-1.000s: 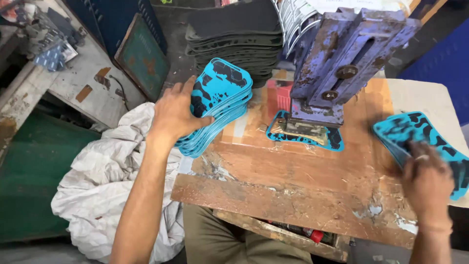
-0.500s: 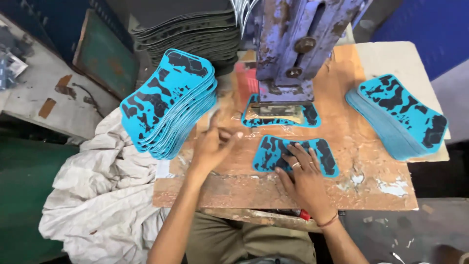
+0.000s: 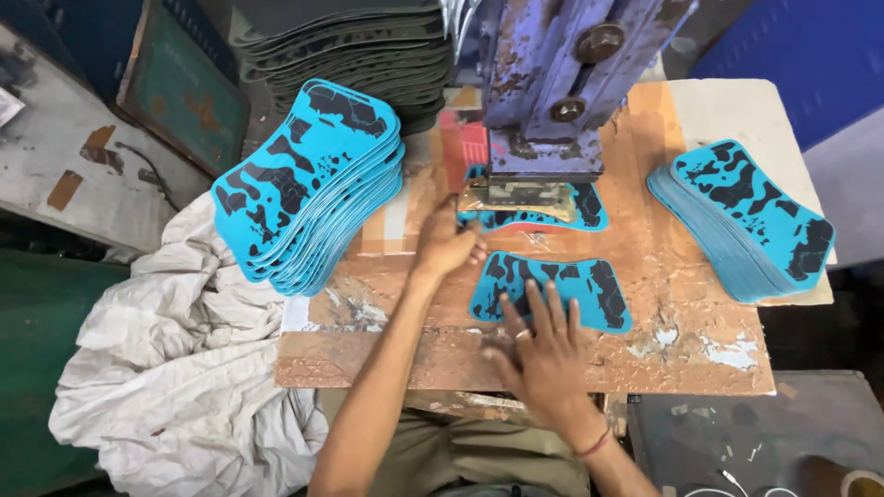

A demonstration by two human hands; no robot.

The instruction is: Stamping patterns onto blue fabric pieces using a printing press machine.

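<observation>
While the purple press stands at the back middle of the wooden tabletop, both hands work just in front of it. Left hand sits at the left end of the blue-and-black patterned piece lying under the press head; fingers are curled together at that piece's edge, apparently pinching it, though the actual contact is partly hidden by the hand itself. Right hand lies flat near the front edge of the tabletop, fingers spread apart and pressing down on the near edge of a second loose patterned piece. This second piece lies flat, just in front of the one under the press, the two close but apart.

Left edge of the tabletop: a tall fanned stack of the same patterned pieces, overhanging the edge. Right edge: a lower stack of the same pieces, resting on a pale board. Behind the left stack, at the back edge: a pile of dark grey cut sheets. A small red block sits just left of the press base. Off the tabletop's left side, a crumpled white cloth is heaped lower down. Tabletop surface is worn, with pale chipped patches near the front right corner.
</observation>
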